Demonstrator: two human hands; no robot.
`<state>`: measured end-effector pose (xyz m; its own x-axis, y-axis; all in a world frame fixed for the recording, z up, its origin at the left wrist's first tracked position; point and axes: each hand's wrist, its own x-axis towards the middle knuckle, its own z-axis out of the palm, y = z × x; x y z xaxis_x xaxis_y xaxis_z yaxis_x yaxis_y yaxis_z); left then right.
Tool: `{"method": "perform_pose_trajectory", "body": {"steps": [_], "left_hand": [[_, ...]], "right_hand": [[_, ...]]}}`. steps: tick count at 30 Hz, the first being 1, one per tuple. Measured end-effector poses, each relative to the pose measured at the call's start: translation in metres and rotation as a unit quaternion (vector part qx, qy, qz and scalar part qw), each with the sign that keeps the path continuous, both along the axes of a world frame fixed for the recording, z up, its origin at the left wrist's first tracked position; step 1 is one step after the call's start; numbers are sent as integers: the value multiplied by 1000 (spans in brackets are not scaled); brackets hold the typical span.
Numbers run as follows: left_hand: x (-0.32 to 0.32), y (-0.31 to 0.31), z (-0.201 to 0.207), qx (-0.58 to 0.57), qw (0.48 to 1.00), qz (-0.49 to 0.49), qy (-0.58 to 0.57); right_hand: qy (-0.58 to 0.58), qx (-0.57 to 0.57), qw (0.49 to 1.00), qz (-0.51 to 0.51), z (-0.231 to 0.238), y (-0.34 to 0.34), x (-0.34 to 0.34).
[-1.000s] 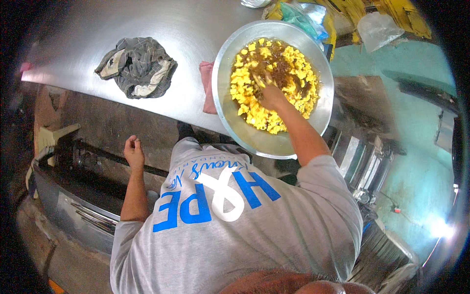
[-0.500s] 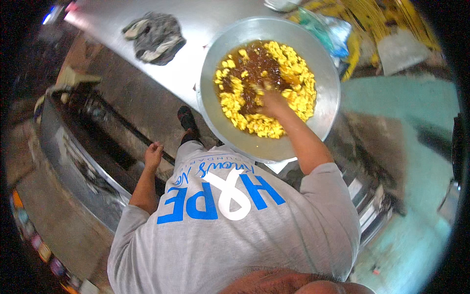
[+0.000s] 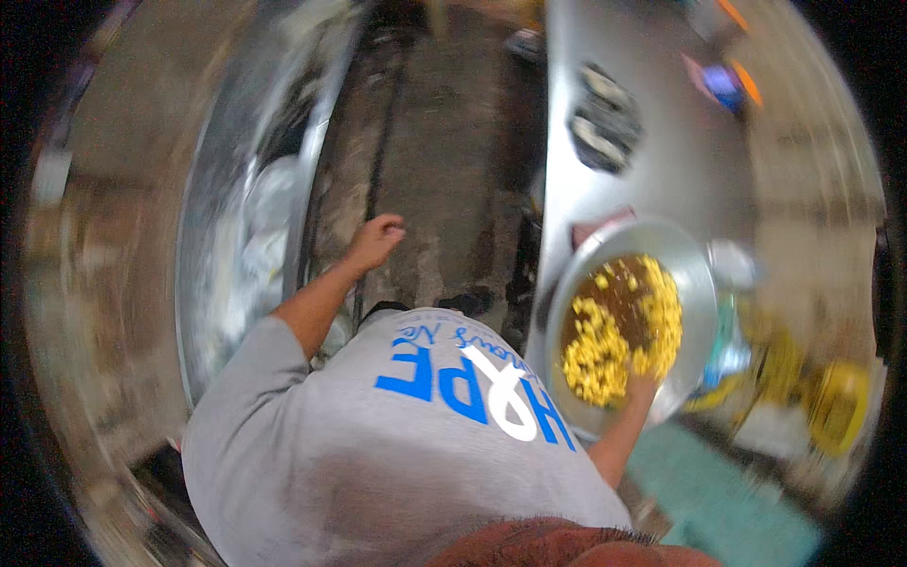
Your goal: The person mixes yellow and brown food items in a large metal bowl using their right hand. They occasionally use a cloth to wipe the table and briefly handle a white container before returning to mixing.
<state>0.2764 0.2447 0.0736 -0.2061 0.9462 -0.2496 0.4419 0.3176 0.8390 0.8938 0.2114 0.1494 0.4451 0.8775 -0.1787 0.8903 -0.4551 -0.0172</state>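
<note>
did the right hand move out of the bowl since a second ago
No. The right hand stays in the yellow food at the metal bowl; only the camera swung.

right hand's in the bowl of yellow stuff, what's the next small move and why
Probably sweep the right hand through the bowl toward the brown patch: yellow pieces crowd the near side while brown shows bare beyond, so the mix looks uneven. The left hand hangs free, touching nothing.
</note>
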Motion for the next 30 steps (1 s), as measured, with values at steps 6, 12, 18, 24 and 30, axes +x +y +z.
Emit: {"method": "perform_pose_trajectory", "body": {"steps": [6, 12, 18, 24, 30], "left_hand": [[-31, -60, 20, 14, 994, 69, -83], [-61, -148, 56, 55, 972, 204, -106], [-102, -242, 77, 81, 917, 389, -30], [-138, -362, 24, 113, 815, 568, -13], [-160, -471, 14, 251, 530, 771, -247]], "right_hand": [[51, -112, 992, 37, -88, -22, 46], [68, 44, 982, 168, -53, 8, -1], [-8, 9, 962, 271, -20, 66, -39], [46, 11, 949, 312, -12, 111, -125], [81, 1, 932, 354, -10, 139, -193]]}}
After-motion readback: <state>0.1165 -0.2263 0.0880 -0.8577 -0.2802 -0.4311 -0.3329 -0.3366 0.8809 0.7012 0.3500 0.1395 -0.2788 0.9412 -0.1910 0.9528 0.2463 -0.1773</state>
